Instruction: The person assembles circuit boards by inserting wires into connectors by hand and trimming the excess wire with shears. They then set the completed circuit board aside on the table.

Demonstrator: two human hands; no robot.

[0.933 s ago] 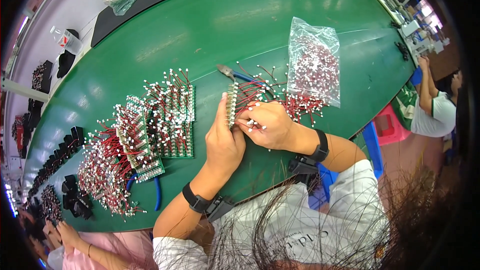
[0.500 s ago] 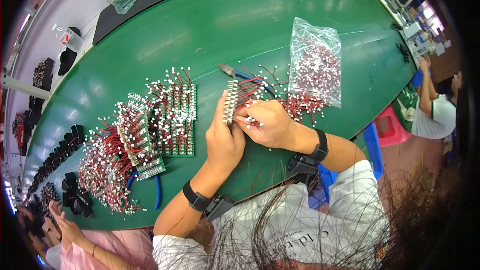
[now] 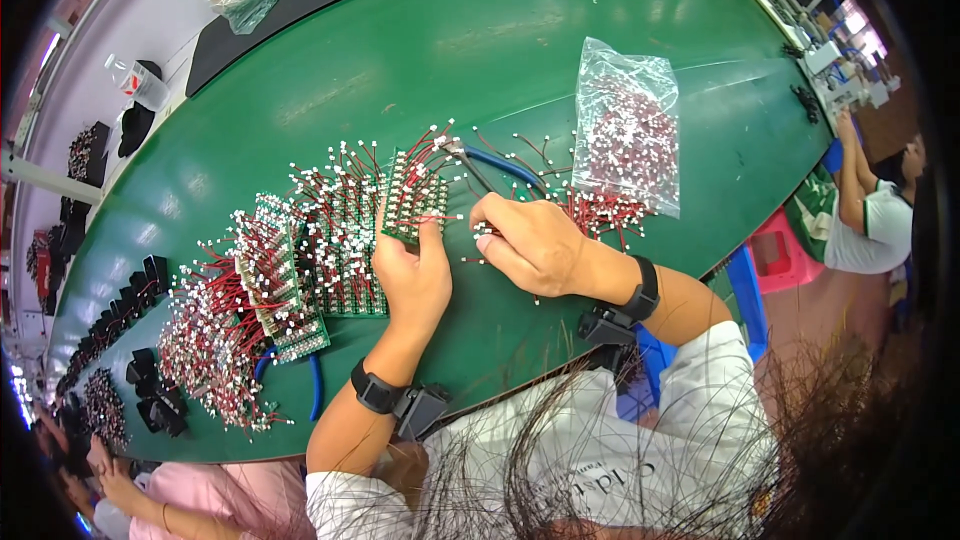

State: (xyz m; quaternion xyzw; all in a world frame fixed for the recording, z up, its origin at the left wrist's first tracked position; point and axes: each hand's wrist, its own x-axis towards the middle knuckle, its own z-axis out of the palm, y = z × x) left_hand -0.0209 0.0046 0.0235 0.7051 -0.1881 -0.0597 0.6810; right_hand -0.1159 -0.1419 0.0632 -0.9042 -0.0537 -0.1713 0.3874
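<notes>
My left hand (image 3: 415,278) is closed on the near edge of a green circuit board (image 3: 413,202), thumb on top. Red wires with small white plugs stand up from this board. It is held beside a row of similar wired boards (image 3: 350,258), overlapping their right end in the picture. To the right, apart from the board, is my right hand (image 3: 535,248). Its thumb and index finger are pinched together near a little white plug; what they grip is too small to make out. Blue-handled pliers (image 3: 505,162) lie just beyond my right hand.
A clear plastic bag (image 3: 628,130) of wired plugs lies at the right, with loose wires (image 3: 610,212) below it. More wired boards and a wire heap (image 3: 215,350) sit left, by another blue-handled tool (image 3: 317,387). Black blocks (image 3: 155,395) line the left edge. Co-workers sit at both sides.
My left hand has moved left with the board and turned it flatter, its wired face now showing. My right hand has come away from the board, slightly lower.
</notes>
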